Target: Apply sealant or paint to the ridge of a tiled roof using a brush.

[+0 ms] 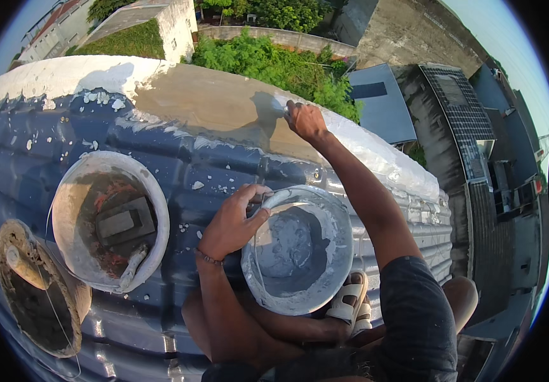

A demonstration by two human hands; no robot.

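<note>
My left hand (233, 219) is closed on the far-left rim of a grey-smeared bucket (253, 280), thumb inside. Thick grey paste (287, 245) lies in this bucket, and its wire handle hangs over the side. My right arm reaches forward to the wall top, where my right hand (306, 120) grips a small hand tool (280, 106) with a pale end pressed to the surface. Its exact kind is mostly hidden by my fingers. Left of the tool, the wall top (204, 102) carries a smooth grey-brown layer; to the right it is rough white.
Blue corrugated roofing (185, 267) lies beneath me. A whitish bucket (61, 235) at left holds a rectangular float (125, 221) and a paste-coated tool (134, 264). Nearer left, a mortar-crusted container (23, 325) holds a wooden-handled tool (26, 267). Beyond the wall is a drop to greenery (255, 63).
</note>
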